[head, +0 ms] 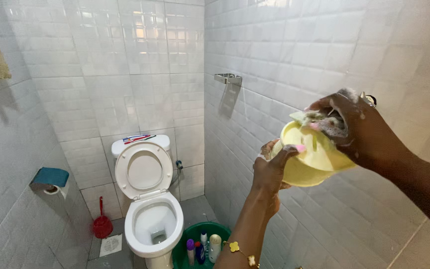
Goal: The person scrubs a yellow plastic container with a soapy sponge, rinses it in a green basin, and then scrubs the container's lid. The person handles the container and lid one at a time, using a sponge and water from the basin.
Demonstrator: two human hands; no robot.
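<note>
I hold a pale yellow plastic dish (pixel 314 164) with slots in its top up in front of the tiled right wall. My left hand (pixel 270 169) grips its left edge from below, thumb on the rim. My right hand (pixel 359 129), covered in soap foam, presses a soapy sponge (pixel 319 122) onto the top of the dish. A gold bracelet (pixel 240 250) sits on my left wrist.
A white toilet (pixel 148 199) with its lid up stands at the back wall. A green basin (pixel 202 244) with several bottles sits on the floor beside it. A red toilet brush (pixel 102 224), a floor drain (pixel 110 244), a blue paper holder (pixel 50 179) and a metal wall shelf (pixel 227 78) are around.
</note>
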